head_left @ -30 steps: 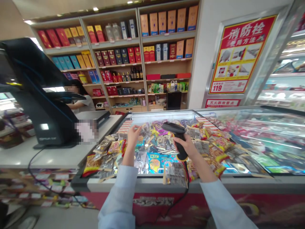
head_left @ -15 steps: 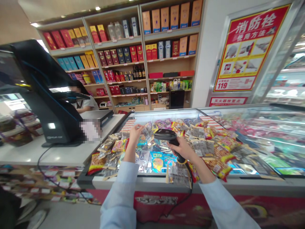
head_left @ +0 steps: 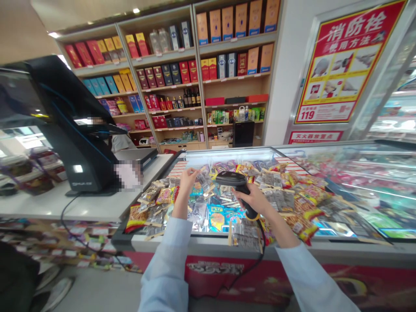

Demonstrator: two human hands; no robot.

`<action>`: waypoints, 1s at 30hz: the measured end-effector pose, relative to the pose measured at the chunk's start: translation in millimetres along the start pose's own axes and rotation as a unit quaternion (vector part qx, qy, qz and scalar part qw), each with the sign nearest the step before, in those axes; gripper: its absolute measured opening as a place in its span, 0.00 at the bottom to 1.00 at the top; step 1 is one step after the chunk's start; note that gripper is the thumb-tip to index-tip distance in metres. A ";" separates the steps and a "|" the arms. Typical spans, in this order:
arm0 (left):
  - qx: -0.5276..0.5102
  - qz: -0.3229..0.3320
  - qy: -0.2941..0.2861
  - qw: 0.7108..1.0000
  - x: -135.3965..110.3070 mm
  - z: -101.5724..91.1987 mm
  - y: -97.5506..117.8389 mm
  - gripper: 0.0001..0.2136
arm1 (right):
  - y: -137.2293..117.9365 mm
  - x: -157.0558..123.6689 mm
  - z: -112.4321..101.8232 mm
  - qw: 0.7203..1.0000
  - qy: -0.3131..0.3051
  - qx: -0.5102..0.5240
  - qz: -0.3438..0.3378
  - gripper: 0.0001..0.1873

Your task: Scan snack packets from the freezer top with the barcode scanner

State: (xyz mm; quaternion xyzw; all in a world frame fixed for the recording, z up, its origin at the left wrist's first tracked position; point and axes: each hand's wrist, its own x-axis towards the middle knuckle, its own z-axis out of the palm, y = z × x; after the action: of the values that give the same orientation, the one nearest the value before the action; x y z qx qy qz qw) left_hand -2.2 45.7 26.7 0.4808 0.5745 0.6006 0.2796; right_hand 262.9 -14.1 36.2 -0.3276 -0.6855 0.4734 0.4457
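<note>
My right hand [head_left: 256, 201] is wrapped around the handle of a black barcode scanner [head_left: 231, 178], whose head points left toward my other hand. My left hand [head_left: 189, 180] pinches the edge of a small grey snack packet [head_left: 205, 181], held up just left of the scanner head. Beneath both hands, snack packets lie scattered over the glass top of a chest freezer [head_left: 201, 243]. Among them are a blue packet [head_left: 216, 217], a yellow and red snack bag [head_left: 135, 218] and a grey packet with sticks [head_left: 245, 234] near the front edge. The scanner's cable hangs over that edge.
A white counter [head_left: 94, 209] with a black checkout terminal [head_left: 82, 169] stands at left. Its cable [head_left: 66, 221] drops to the floor. Behind it a person [head_left: 121, 142] is partly hidden. Shelves [head_left: 235, 90] of boxes and bottles line the back wall; a red sign [head_left: 349, 65] hangs right.
The view has turned slightly left, so the surroundings sit further right. Both hands keep their holds on the packet and the scanner. The person behind the terminal is now more hidden.
</note>
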 end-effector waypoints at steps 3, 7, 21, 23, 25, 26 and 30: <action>-0.027 -0.004 0.025 0.999 -1.9 -14.1 4.4 0.12 | -16.1 -3.9 -4.1 0.998 0.025 0.058 0.005 0.13; -0.025 0.013 0.114 0.993 -0.5 -51.4 8.9 0.09 | -38.0 -7.5 -4.9 0.992 0.061 0.111 0.006 0.14; 0.221 -0.011 0.348 0.911 -24.2 -174.6 -35.9 0.07 | -30.8 29.3 103.1 0.973 0.047 0.216 0.069 0.12; 0.224 -0.017 0.362 0.904 -25.3 -172.2 -40.6 0.09 | -22.6 36.0 121.3 0.971 0.039 0.224 0.078 0.12; 0.239 -0.008 0.360 0.902 -26.2 -167.6 -46.6 0.12 | -13.8 41.0 138.2 0.968 0.038 0.233 0.088 0.11; 0.260 0.004 0.352 0.899 -27.1 -165.3 -50.2 0.14 | -9.1 42.9 146.1 0.965 0.041 0.241 0.095 0.10; 0.377 0.052 0.321 0.867 -33.4 -162.9 -65.8 0.16 | 12.0 46.6 172.4 0.952 0.049 0.274 0.128 0.10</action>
State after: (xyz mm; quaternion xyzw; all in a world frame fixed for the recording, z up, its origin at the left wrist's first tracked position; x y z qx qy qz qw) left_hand -150.1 -40.5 -25.0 0.3593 0.7898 0.4726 -0.1543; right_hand 86.3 -31.0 12.3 -0.3005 -0.4588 0.6798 0.4869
